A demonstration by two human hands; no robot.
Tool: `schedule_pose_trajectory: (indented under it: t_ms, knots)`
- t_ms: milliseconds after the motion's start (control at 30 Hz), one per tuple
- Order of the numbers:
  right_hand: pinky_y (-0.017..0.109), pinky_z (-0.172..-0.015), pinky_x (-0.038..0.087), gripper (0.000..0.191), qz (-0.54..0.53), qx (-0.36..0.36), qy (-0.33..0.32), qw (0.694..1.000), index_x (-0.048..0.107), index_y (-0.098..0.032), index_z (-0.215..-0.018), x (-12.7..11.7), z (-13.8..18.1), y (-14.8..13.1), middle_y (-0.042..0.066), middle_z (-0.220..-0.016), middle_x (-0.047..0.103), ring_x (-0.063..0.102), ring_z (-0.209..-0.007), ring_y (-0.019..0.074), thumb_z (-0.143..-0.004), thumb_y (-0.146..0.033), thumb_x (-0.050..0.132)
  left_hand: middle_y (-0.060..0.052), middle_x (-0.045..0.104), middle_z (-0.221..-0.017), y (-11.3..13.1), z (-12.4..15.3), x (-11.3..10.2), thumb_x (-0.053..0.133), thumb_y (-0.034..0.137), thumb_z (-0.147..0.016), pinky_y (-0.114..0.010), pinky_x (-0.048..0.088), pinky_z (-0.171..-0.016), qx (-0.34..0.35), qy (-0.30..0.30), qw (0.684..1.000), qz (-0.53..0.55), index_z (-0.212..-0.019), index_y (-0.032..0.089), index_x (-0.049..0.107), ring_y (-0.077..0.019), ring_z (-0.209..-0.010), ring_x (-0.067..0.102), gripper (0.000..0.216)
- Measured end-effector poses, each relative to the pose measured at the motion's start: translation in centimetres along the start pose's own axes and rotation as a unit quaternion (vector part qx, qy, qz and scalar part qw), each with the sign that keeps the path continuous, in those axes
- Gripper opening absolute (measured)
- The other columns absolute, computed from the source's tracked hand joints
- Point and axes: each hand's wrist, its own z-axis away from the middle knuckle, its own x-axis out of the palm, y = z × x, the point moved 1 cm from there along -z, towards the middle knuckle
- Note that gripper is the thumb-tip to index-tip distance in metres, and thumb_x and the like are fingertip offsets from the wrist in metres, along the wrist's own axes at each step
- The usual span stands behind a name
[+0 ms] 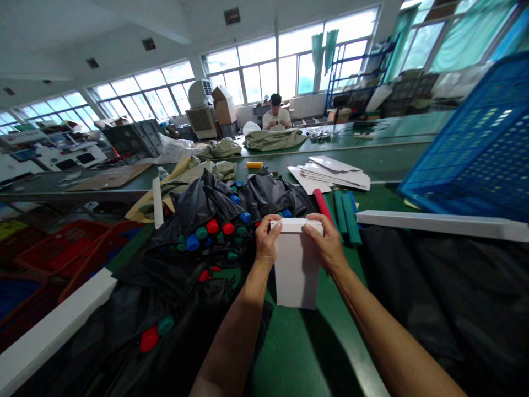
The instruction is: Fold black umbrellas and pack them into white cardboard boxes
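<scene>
A white cardboard box [296,270] stands upright on the green tabletop [289,353] in front of me, its narrow top end towards my hands. My left hand [268,240] grips the upper left corner, thumb on the near face. At the upper right corner my right hand [326,242] holds the same box, its thumb pressing by the top flap edge. The fingers behind the box are partly hidden. Just left of the box lie black plastic bags [209,201] with red, blue and green ribbed ends showing. Red [323,204] and green ribbed rods [347,218] lie beyond my right hand.
Flat white cardboard pieces [334,173] are stacked farther back. A blue crate [471,149] stands at the right, near a long white strip [446,225]. Another white strip [61,331] runs along the left. Red crates [61,248] sit lower left. A person [276,114] sits across the tables.
</scene>
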Motion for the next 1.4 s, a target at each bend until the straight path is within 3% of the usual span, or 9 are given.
schedule_pose_trajectory:
  t_ms: [200,367,467,533,633,733,1000,1267,1400]
  knots:
    - [0.026,-0.061,0.042,0.034,-0.011,-0.010,0.057,0.998,0.066,-0.022,-0.091,0.6,-0.3,-0.4,0.000,-0.082,0.065,0.055,-0.068,0.0159,-0.077,-0.052,0.069,-0.002,0.063,-0.085,-0.6,-0.3,0.0,0.073,0.048,-0.074,-0.025,0.045,-0.071,0.020,0.043,0.999,-0.011,-0.101,0.018,0.066,-0.0133,-0.073,0.057,0.041]
    - [0.024,-0.062,0.042,0.030,-0.046,-0.006,0.056,0.997,0.067,-0.022,-0.091,0.7,-0.1,-0.3,-0.001,-0.083,0.065,0.055,-0.070,0.0145,-0.076,-0.048,0.072,0.000,0.063,-0.086,-0.4,0.1,-0.1,0.072,0.042,-0.077,-0.025,0.046,-0.072,0.024,0.008,1.000,-0.010,-0.124,0.023,0.060,-0.0122,-0.073,0.056,0.052]
    - [0.025,-0.064,0.044,0.032,-0.052,-0.003,0.046,0.998,0.067,-0.023,-0.097,0.5,0.0,0.0,-0.001,-0.085,0.065,0.057,-0.071,0.0151,-0.077,-0.047,0.071,-0.002,0.065,-0.093,-0.1,0.3,-0.2,0.067,0.041,-0.082,-0.028,0.047,-0.080,0.049,-0.019,0.998,-0.045,-0.112,0.023,0.065,-0.0144,-0.082,0.059,0.035]
    - [0.027,-0.067,0.046,0.033,-0.042,-0.009,0.037,0.998,0.067,-0.024,-0.101,0.3,0.0,0.2,0.000,-0.089,0.067,0.059,-0.076,0.0173,-0.079,-0.048,0.069,-0.003,0.064,-0.098,0.0,0.3,-0.3,0.065,0.039,-0.084,-0.030,0.045,-0.088,0.108,-0.026,0.990,-0.087,-0.096,0.021,0.068,-0.0164,-0.093,0.059,0.021]
    - [0.034,-0.088,0.047,0.029,-0.012,-0.068,0.029,0.997,0.067,-0.025,-0.104,0.2,-0.1,0.4,0.002,-0.104,0.067,0.060,-0.099,0.0218,-0.083,-0.044,0.066,-0.003,0.061,-0.101,0.2,0.1,-0.5,0.062,0.034,-0.087,-0.032,0.042,-0.095,0.191,-0.030,0.973,-0.126,-0.087,0.021,0.067,-0.0176,-0.102,0.057,0.015]
    - [0.038,-0.103,0.038,0.017,-0.013,-0.139,0.018,0.990,0.068,-0.026,-0.100,0.0,-0.2,0.5,0.002,-0.114,0.064,0.055,-0.115,0.0216,-0.086,-0.035,0.064,-0.004,0.061,-0.099,0.2,-0.1,-0.6,0.062,0.033,-0.087,-0.033,0.043,-0.094,0.214,-0.040,0.966,-0.141,-0.092,0.021,0.065,-0.0176,-0.099,0.058,0.014]
    - [0.037,-0.096,0.042,0.009,0.001,-0.196,0.013,0.981,0.069,-0.025,-0.094,0.0,-0.6,0.5,0.003,-0.101,0.065,0.059,-0.103,0.0194,-0.089,-0.025,0.061,-0.005,0.061,-0.104,-0.2,-0.1,-0.7,0.072,0.034,-0.077,-0.032,0.048,-0.088,0.214,-0.038,0.959,-0.183,-0.107,0.021,0.060,-0.0186,-0.097,0.060,0.035]
    - [0.036,-0.093,0.045,0.008,0.016,-0.217,0.007,0.976,0.069,-0.025,-0.093,-0.1,-0.9,0.8,0.002,-0.099,0.065,0.060,-0.100,0.0193,-0.085,-0.023,0.066,-0.005,0.060,-0.103,-0.2,-0.5,-0.6,0.071,0.028,-0.080,-0.039,0.048,-0.094,0.288,-0.030,0.930,-0.228,-0.096,0.020,0.061,-0.0201,-0.103,0.059,0.020]
    - [0.038,-0.092,0.046,0.015,0.079,-0.217,0.011,0.973,0.069,-0.027,-0.102,-0.1,-0.7,0.4,0.003,-0.104,0.065,0.060,-0.101,0.0205,-0.088,-0.025,0.062,-0.005,0.062,-0.097,-0.4,-0.7,-0.7,0.069,0.025,-0.082,-0.043,0.048,-0.095,0.323,-0.023,0.913,-0.249,-0.094,0.020,0.060,-0.0210,-0.103,0.060,0.016]
